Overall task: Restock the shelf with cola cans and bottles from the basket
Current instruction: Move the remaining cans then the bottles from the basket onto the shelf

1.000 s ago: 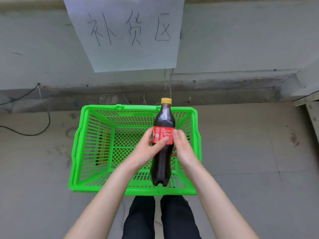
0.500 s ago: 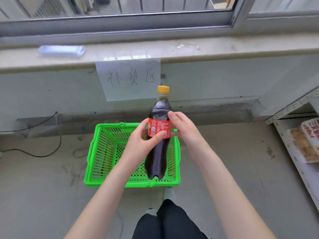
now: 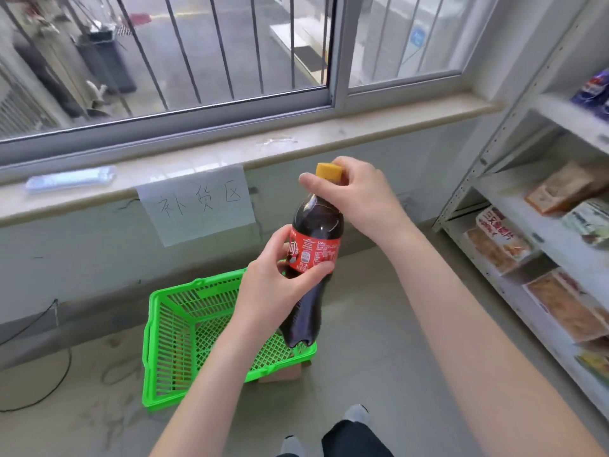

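My left fingers (image 3: 314, 270) were curled round the red label (image 3: 314, 250) of the cola bottle (image 3: 313, 232), thumb across the front. My right fingers (image 3: 309, 180) pinched the yellow cap (image 3: 328, 171) from above, so both the left hand (image 3: 273, 288) and the right hand (image 3: 365, 196) gripped the same bottle. It was upright in the air at the middle of my view, clear of the green basket (image 3: 171, 341), which sat on the floor at about seven o'clock from it. The shelf (image 3: 527, 206) stood at three o'clock, well apart from the bottle. To do the carry well, I judged I should keep the weight in the left hand at the waist and use the cap pinch only to steady the neck. I would then swing toward three o'clock, holding the bottle vertical, and set its lobed base flat on a bare stretch of board. The bottle was smooth, dark and glossy, narrowing below the label, so it would likely slip if squeezed lightly. The basket was rigid plastic lattice; whether anything remained in it I could not tell. The shelf was pale perforated metal with soft, crinkly snack packets (image 3: 557, 189). At ten o'clock a handwritten paper sign (image 3: 197, 202) hung from the stone windowsill (image 3: 230, 153).
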